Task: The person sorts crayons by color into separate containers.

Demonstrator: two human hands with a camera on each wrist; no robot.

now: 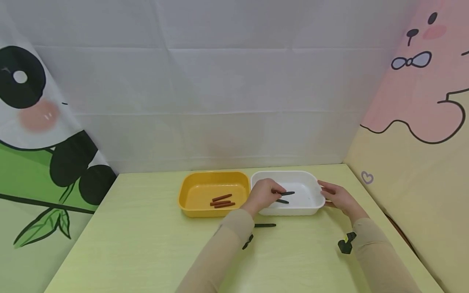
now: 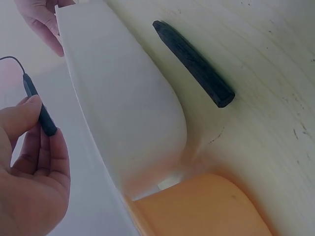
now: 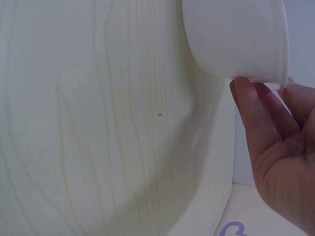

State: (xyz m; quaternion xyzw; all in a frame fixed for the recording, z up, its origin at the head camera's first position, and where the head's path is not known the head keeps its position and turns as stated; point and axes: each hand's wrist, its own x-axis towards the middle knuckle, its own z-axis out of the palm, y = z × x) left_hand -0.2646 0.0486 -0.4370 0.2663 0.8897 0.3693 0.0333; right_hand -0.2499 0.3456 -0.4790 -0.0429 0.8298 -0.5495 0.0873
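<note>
My left hand (image 1: 264,194) is over the left part of the white tray (image 1: 287,212). Between thumb and fingertips it pinches a short black crayon-like stick (image 2: 40,109), which tapers at one end. Another black stick (image 1: 282,201) lies inside the tray, partly behind the hand. On the table in front of the tray is one more black stick (image 2: 194,64), faceted along its sides. At the tray's right end, my right hand (image 1: 338,198) holds the rim and end wall, thumb near the rim and fingers against the outside.
A yellow tray (image 1: 190,209) stands directly left of the white one, with several brown sticks (image 1: 222,197) in it. Both trays sit toward the back of the pale yellow table (image 1: 146,252), near the white rear wall (image 1: 220,101). Printed side walls flank the table.
</note>
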